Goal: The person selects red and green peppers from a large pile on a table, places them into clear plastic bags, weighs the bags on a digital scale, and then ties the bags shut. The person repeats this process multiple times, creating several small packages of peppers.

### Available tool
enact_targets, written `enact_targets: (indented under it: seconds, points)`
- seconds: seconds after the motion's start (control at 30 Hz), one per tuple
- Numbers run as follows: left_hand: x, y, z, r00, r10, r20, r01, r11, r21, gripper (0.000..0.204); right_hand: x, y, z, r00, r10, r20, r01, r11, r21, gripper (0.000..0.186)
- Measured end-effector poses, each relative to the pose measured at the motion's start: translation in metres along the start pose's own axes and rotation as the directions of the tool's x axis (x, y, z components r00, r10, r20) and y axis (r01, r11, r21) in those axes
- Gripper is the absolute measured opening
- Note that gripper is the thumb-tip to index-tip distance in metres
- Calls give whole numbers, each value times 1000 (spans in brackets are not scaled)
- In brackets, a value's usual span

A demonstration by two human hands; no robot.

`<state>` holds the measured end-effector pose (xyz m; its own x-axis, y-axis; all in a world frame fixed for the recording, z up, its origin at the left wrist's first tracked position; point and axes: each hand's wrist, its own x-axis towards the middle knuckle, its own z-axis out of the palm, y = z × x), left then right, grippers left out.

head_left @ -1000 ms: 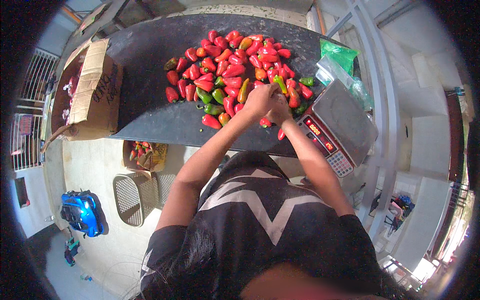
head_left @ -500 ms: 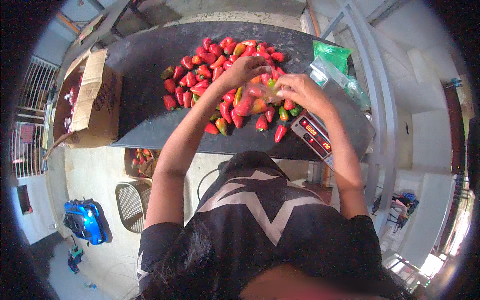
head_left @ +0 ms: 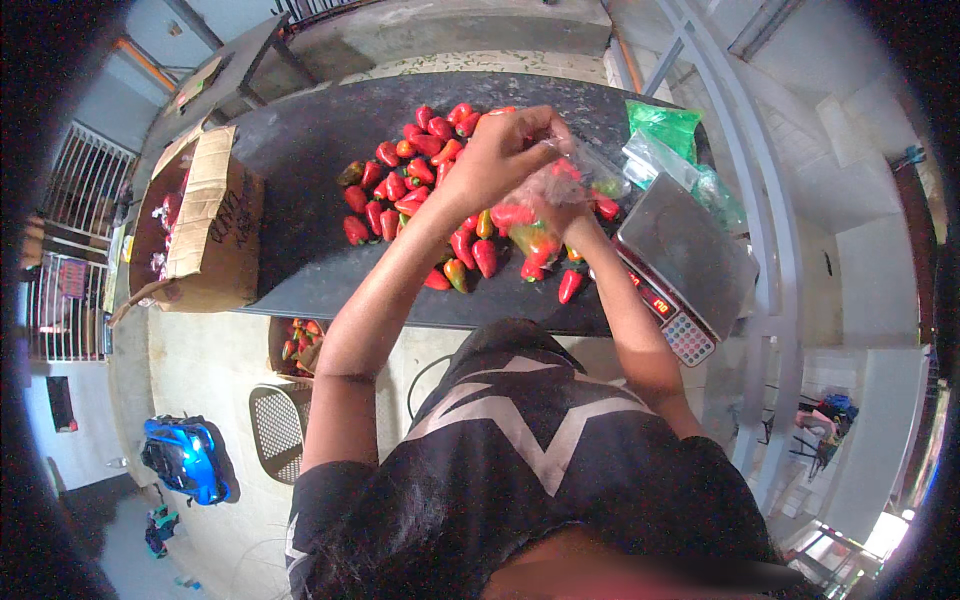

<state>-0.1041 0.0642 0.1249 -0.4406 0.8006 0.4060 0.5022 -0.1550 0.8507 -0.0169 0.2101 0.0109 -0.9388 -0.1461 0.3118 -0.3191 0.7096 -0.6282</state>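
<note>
a head-worn fisheye looks down on nearby hands (head_left: 496, 155)

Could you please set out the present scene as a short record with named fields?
Left hand: fingers curled at the clear plastic bag; exact grip unclear
Right hand: at the same bag, partly covered by it
Bag contents: red and yellowish peppers
Surface: black table
Loose on table: mostly red peppers
Right side: weighing scale, display lit; green plastic bag beyond it
Left side: open cardboard box, red items inside
Floor: latticed basket
</note>
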Motion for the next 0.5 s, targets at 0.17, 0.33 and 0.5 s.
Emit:
enact_targets:
  seconds: [0.17, 0.33, 0.5]
  points:
    - [-25, -20, -29, 998, -60, -11, 58, 989, -137, 105, 5, 3, -17, 946, 308, -99, -250, 890, 382, 32]
    - [-45, -53, 9, 744, -339, 576, 430, 903, -23, 68, 26, -46, -30, 988, 152, 20, -146, 892, 428, 36]
    - [-62, -76, 42, 929, -292, 227, 368, 786, -497, 52, 30, -56, -38, 888, 426, 175, -460, 821, 337, 38]
